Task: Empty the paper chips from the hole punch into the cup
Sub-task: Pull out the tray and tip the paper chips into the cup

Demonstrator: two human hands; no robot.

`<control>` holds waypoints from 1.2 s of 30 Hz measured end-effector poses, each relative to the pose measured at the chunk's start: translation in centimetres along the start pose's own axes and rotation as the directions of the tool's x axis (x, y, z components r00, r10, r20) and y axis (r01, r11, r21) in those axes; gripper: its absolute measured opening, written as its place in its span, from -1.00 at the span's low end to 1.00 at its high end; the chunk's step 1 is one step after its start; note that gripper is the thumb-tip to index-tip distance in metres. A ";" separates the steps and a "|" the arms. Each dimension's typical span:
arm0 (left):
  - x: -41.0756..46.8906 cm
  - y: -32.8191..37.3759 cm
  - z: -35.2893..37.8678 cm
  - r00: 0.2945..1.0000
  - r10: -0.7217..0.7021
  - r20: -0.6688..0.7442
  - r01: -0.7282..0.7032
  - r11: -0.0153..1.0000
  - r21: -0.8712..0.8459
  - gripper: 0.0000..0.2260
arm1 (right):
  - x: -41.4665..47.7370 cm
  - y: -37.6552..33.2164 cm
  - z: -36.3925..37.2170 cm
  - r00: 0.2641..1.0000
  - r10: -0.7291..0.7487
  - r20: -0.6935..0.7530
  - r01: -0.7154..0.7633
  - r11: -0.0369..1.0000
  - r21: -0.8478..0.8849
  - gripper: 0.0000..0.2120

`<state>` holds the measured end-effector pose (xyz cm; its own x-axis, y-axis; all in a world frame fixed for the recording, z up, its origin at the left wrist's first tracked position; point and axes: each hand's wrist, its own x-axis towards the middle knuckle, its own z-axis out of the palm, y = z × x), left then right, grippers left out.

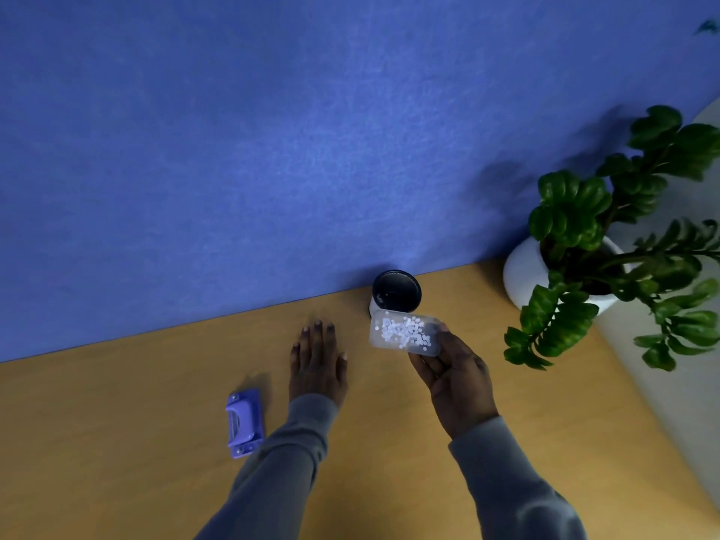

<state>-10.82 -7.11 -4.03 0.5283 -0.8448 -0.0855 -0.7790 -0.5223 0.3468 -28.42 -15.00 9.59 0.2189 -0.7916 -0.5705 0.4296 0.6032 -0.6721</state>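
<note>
My right hand holds a clear plastic chip tray with several white paper chips lying in it. The tray is roughly level, just in front of a cup with a dark inside that stands against the blue wall. The purple hole punch lies on the wooden desk to the left, apart from both hands and without its tray. My left hand rests flat on the desk between the punch and the cup, fingers spread, holding nothing.
A leafy green plant in a white pot stands at the back right, its leaves reaching close to my right hand. A blue felt partition closes the desk's far edge. A pale surface borders the desk on the right.
</note>
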 end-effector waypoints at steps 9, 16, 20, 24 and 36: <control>0.4 -0.9 1.4 0.999 0.040 -0.009 -0.040 0.999 0.005 -0.45 | 2.5 -1.7 1.4 0.999 -0.021 -0.036 0.021 1.000 0.016 -0.79; 0.5 -1.2 1.6 0.999 0.037 -0.014 -0.037 0.999 0.011 -0.45 | 5.4 -3.3 3.3 0.983 -0.086 -0.160 0.069 0.991 -0.111 -0.78; 0.5 -1.2 1.7 0.998 0.049 -0.032 -0.049 0.999 0.003 -0.46 | 7.5 -3.5 3.8 0.953 -0.141 -0.268 0.077 0.969 -0.235 -0.88; 0.6 -1.2 1.8 0.998 0.052 -0.035 -0.052 0.999 0.004 -0.47 | 9.4 -3.1 4.2 0.890 -0.361 -0.277 0.162 0.820 -0.549 -0.87; 0.6 -1.5 2.4 0.997 0.056 -0.046 -0.055 0.998 0.015 -0.49 | 10.0 0.0 5.3 0.507 -0.461 0.729 0.439 -0.589 -0.678 -0.82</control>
<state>-10.16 -7.17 -6.84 0.4988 -0.8664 -0.0225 -0.8121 -0.4763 0.3370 -21.58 -23.44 6.34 0.5513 -0.7505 0.3645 -0.7512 -0.6365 -0.1745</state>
